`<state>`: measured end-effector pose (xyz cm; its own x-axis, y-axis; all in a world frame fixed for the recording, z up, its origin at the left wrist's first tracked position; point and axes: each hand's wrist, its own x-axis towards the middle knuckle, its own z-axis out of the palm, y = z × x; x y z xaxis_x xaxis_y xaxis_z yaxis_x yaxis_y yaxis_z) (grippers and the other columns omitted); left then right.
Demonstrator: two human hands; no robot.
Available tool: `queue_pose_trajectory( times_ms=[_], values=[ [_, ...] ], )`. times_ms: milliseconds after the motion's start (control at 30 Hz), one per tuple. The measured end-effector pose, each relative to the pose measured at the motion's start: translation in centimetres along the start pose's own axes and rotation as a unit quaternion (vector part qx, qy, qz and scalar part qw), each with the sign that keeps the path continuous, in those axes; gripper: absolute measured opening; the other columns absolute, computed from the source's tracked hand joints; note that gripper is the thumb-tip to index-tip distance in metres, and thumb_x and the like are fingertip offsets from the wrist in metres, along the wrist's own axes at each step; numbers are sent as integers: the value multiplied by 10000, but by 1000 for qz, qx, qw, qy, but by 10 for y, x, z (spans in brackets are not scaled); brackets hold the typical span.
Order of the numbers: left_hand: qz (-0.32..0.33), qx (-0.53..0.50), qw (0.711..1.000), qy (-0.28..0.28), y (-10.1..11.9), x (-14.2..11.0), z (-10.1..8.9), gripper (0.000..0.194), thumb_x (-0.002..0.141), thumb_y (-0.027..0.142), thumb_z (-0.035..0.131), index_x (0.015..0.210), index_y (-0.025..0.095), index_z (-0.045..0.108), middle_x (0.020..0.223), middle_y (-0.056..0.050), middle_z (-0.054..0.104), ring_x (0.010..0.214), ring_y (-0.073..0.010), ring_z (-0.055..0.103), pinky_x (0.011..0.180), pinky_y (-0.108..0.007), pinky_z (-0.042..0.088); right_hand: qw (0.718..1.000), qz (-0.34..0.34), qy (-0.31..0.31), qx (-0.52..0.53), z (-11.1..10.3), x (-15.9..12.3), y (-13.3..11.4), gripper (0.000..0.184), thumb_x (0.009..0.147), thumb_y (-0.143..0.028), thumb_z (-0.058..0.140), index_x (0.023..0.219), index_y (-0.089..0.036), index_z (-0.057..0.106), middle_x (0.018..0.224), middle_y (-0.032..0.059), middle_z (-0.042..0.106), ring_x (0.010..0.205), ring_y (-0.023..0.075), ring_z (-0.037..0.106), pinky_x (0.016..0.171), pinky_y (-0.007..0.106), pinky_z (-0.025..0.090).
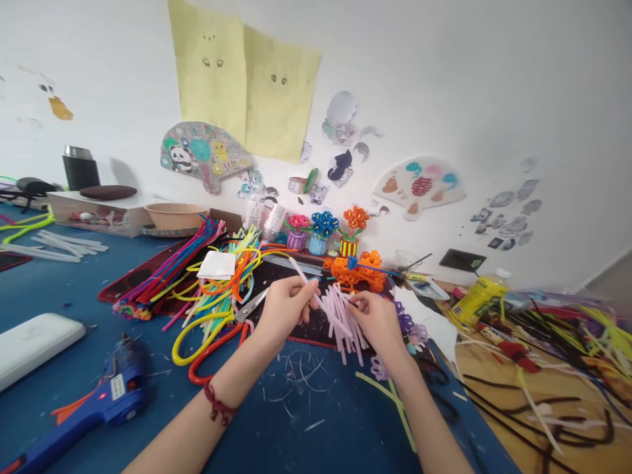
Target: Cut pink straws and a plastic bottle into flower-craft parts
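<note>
Between the thumb and fingers of my left hand (289, 306) is a lilac pipe cleaner (330, 315), slanting down to the right. It crosses a loose pile of short lilac pipe cleaners (345, 329) lying in front of both hands. My right hand (379, 322) is at the pile's right side, its thumb and fingertips pinched together; what they hold is too small to make out. Scissors with yellow and red handles (213, 352) lie left of my left wrist. Purple looped flowers (405, 319) are partly hidden behind my right hand.
A blue glue gun (111, 395) and white case (37, 345) lie at left. Bundled coloured pipe cleaners (170, 273) fill a dark red tray. Small potted flowers (323, 227) line the back, near an orange flower cluster (363, 270). A yellow bottle (478, 299) stands right.
</note>
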<state>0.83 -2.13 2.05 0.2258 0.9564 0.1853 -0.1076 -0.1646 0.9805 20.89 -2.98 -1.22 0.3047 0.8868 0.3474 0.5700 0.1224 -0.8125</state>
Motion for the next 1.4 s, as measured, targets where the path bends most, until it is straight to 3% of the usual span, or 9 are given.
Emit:
queue_pose_trajectory(
  times_ms=[100,200,367,533,667,767,933,1033,1400],
  values=[
    [-14,-84,996,-4,5,-3,2,324,753,437,669,743,118,613,620,-16,619,410,-55,456,386,-162,323,996,-31,-53,67,-4,-1,-10,200,700,-344,699,833,-195,698,657,1,573,620,159,500,610,278,380],
    [-6,-149,989,-2,10,-5,4,341,709,426,727,788,105,641,704,-58,668,468,-70,509,420,-170,357,952,-33,-173,250,2,-9,-26,386,686,-344,774,1038,-219,677,767,-1,622,712,156,563,680,270,437],
    [4,-197,980,-16,11,-8,7,325,681,371,774,831,105,663,691,-49,668,490,-77,520,432,-172,355,856,28,-97,508,28,-24,-40,259,675,-390,814,806,-188,718,667,-3,633,647,111,571,666,231,477],
    [-12,-264,963,-60,6,-12,13,313,690,352,792,830,103,663,763,-43,667,471,-28,462,436,-142,323,795,110,-84,591,39,-26,-38,240,631,-326,857,748,-167,721,641,-23,628,575,61,551,582,150,491],
    [-2,-274,958,-83,2,-13,15,317,745,412,749,805,117,648,671,13,606,433,-10,413,446,-138,302,769,136,-74,621,38,-25,-38,277,577,-328,884,726,-161,722,614,-29,619,538,47,525,521,120,470],
    [-8,-254,961,-110,2,-13,14,337,763,437,725,722,123,610,588,43,541,418,-11,386,452,-146,284,778,130,-74,610,35,-25,-40,300,563,-360,886,711,-153,727,569,-26,603,504,44,501,503,131,451],
    [-53,-164,967,-186,2,-14,13,381,809,490,652,685,143,554,616,12,566,466,-52,446,460,-170,300,844,74,-72,527,24,-26,-42,290,639,-406,835,709,-144,734,554,-5,583,500,65,494,489,170,419],
    [-63,-134,963,-224,1,-15,14,368,813,487,644,723,135,589,649,-16,592,509,-74,480,470,-181,310,867,47,-65,492,18,-26,-43,266,666,-402,813,670,-151,724,534,-9,552,473,71,461,445,184,376],
    [-63,-156,955,-245,1,-16,12,362,791,421,679,614,138,541,609,-20,577,483,-63,398,483,-204,244,885,19,-109,452,13,-24,-45,344,648,-459,808,738,-131,761,505,6,545,467,81,417,448,210,296]
  ],
)
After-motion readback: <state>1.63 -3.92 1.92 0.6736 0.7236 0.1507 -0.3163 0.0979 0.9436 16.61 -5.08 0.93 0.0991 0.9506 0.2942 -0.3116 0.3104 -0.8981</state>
